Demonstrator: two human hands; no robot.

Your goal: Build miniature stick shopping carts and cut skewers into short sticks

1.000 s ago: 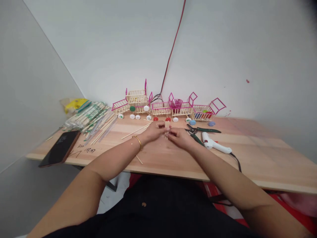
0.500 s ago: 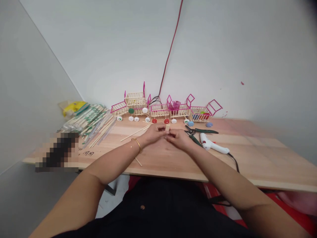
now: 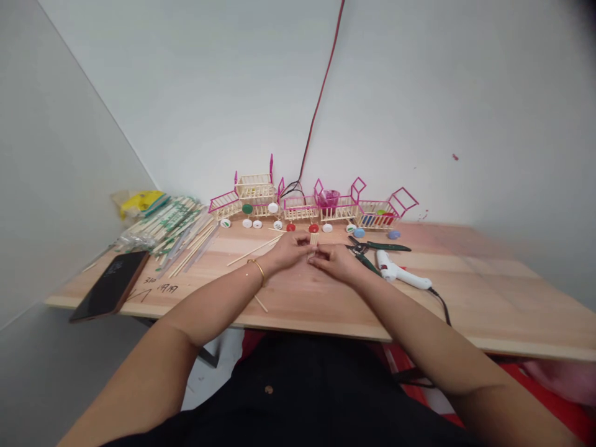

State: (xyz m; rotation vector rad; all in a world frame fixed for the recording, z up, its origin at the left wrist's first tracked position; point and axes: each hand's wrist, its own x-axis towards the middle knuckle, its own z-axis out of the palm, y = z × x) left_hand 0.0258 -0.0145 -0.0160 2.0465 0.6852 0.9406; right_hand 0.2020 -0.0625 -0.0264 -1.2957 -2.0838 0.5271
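Both hands meet over the middle of the table around a small bundle of short wooden sticks point(image 3: 314, 238) standing roughly upright. My left hand point(image 3: 292, 249) grips the bundle from the left, a gold bangle on its wrist. From the right, my right hand point(image 3: 336, 259) pinches the same sticks lower down; its fingertips partly hide them. Just right of that hand lie green-handled pruning shears point(image 3: 367, 254) and a white hot glue gun point(image 3: 400, 273). Loose long sticks point(image 3: 255, 249) rest beside and beneath my left wrist.
Several small stick carts point(image 3: 300, 208) with bottle-cap wheels line the wall. Packaged chopsticks point(image 3: 174, 217), loose sticks and a yellow bag point(image 3: 142, 203) lie at the left. A phone point(image 3: 110, 282) sits at the left front edge. The glue gun's cord point(image 3: 442, 304) hangs over the front edge.
My right fingers have shifted slightly down and left on the bundle. Otherwise both hands stay in nearly the same place.
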